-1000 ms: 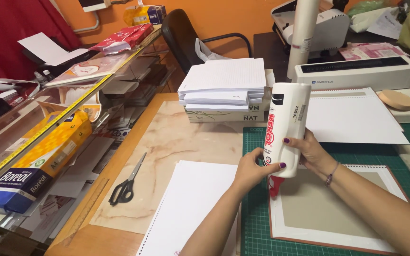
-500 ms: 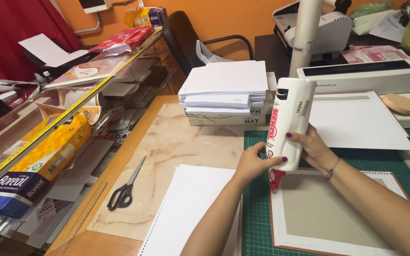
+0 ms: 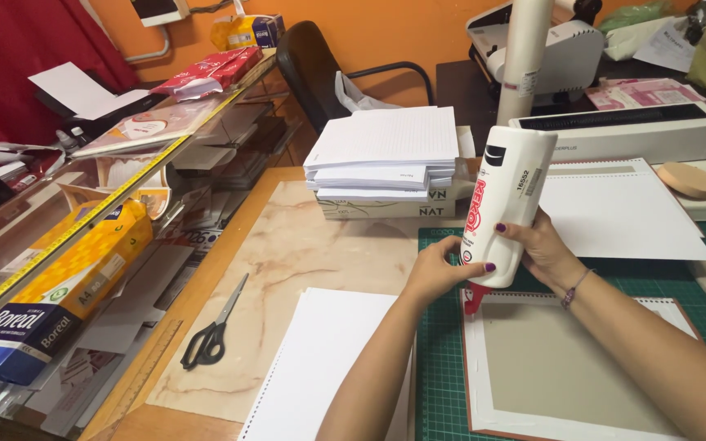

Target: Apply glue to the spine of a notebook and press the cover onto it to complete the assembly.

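Observation:
Both my hands grip a large white glue bottle [image 3: 507,196] held upside down, its red nozzle [image 3: 473,297] pointing at the top left corner of a grey board with a white border [image 3: 565,371]. My left hand [image 3: 439,272] wraps the lower part of the bottle from the left. On the bottle's right side sits my right hand [image 3: 542,249], which wears a thin bracelet. The board lies on a green cutting mat [image 3: 439,343].
A punched white sheet [image 3: 320,367] and black scissors [image 3: 214,331] lie on the marbled surface to the left. A paper stack [image 3: 386,151] sits behind, a binding machine [image 3: 623,126] at back right. Glass shelves [image 3: 83,237] with paper reams stand at left.
The bottle and both hands have shifted slightly; the bottle stays inverted over the board's corner. Nothing was picked up or let go.

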